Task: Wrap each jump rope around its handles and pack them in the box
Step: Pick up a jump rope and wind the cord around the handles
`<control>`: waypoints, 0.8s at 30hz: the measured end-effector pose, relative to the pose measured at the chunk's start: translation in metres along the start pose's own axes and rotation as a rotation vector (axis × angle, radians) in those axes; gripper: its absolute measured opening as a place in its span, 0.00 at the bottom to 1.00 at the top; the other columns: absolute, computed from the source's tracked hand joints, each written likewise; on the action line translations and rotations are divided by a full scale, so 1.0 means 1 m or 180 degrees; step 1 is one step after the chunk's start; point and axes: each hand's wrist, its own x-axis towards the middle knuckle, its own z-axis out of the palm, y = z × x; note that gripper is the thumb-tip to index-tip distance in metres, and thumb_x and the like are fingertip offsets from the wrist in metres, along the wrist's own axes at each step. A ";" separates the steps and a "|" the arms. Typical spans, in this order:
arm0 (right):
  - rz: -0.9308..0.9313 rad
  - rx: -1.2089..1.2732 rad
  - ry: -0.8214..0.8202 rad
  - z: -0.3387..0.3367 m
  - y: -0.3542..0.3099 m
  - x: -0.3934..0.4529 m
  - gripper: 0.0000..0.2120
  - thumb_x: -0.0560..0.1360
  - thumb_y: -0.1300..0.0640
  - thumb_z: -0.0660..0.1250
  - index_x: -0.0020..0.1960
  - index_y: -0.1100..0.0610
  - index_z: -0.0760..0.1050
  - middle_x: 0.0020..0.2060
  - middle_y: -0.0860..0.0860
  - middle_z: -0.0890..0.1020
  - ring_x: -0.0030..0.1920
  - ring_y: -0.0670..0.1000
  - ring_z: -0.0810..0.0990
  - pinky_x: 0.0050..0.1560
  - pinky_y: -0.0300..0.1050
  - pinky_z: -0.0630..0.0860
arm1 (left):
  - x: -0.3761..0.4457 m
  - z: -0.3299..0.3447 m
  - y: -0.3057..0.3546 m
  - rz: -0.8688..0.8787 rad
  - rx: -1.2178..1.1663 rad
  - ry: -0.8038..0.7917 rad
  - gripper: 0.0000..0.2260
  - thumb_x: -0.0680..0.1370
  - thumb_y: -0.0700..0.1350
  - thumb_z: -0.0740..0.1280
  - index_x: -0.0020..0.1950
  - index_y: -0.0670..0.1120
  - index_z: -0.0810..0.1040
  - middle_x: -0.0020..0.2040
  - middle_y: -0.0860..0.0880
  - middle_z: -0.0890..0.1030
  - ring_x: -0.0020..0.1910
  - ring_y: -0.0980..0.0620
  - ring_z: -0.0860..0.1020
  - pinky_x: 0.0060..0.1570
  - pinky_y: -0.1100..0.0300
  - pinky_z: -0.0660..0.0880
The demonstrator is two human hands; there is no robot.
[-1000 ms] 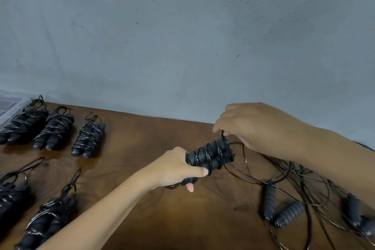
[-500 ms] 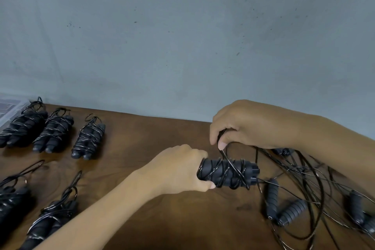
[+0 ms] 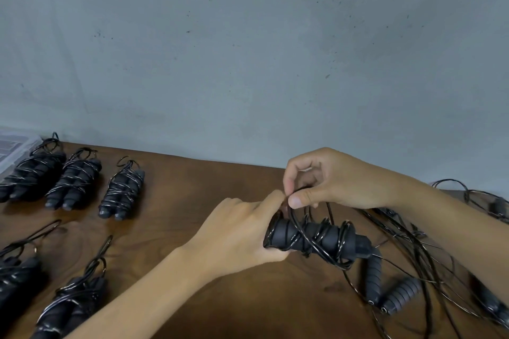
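My left hand (image 3: 242, 234) grips one end of a pair of black ribbed jump-rope handles (image 3: 316, 238) held level above the wooden table (image 3: 192, 201), with thin black cord wound around them in several turns. Just above the handles, my right hand (image 3: 327, 181) pinches a loop of that cord between thumb and fingers. The clear plastic box (image 3: 13, 146) shows only as a corner at the far left edge.
Three wrapped ropes (image 3: 74, 179) lie in a row at the back left, and two more wrapped bundles (image 3: 71, 303) lie at the front left. A tangle of loose cord with unwrapped handles (image 3: 394, 292) covers the table's right side. A grey wall rises behind.
The handles have swung from tilted to level and dropped slightly. My right hand has brought the cord over them, adding turns, and now pinches the loop close to my left hand.
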 end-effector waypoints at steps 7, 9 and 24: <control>0.0143 0.0581 -0.0114 0.011 0.027 0.001 0.07 0.77 0.63 0.72 0.51 0.62 0.76 0.45 0.49 0.82 0.42 0.47 0.82 0.46 0.37 0.77 | -0.007 0.000 0.002 -0.0210 -0.0397 0.0038 0.32 0.73 0.59 0.69 0.75 0.63 0.59 0.35 0.60 0.77 0.33 0.56 0.78 0.33 0.57 0.78; 0.0352 0.0461 -0.0165 0.013 0.026 0.002 0.05 0.78 0.61 0.71 0.52 0.60 0.77 0.47 0.51 0.83 0.45 0.47 0.82 0.49 0.40 0.77 | -0.007 0.001 0.005 -0.0195 -0.0526 0.0059 0.30 0.74 0.58 0.69 0.75 0.66 0.65 0.43 0.63 0.82 0.40 0.60 0.80 0.38 0.56 0.80; 0.0605 0.0138 0.0403 0.038 0.037 -0.016 0.17 0.83 0.44 0.62 0.48 0.53 0.83 0.31 0.52 0.76 0.32 0.50 0.71 0.53 0.41 0.73 | -0.004 0.001 0.010 -0.1604 -0.3584 0.0948 0.06 0.79 0.38 0.73 0.56 0.42 0.82 0.45 0.42 0.87 0.42 0.50 0.85 0.44 0.63 0.79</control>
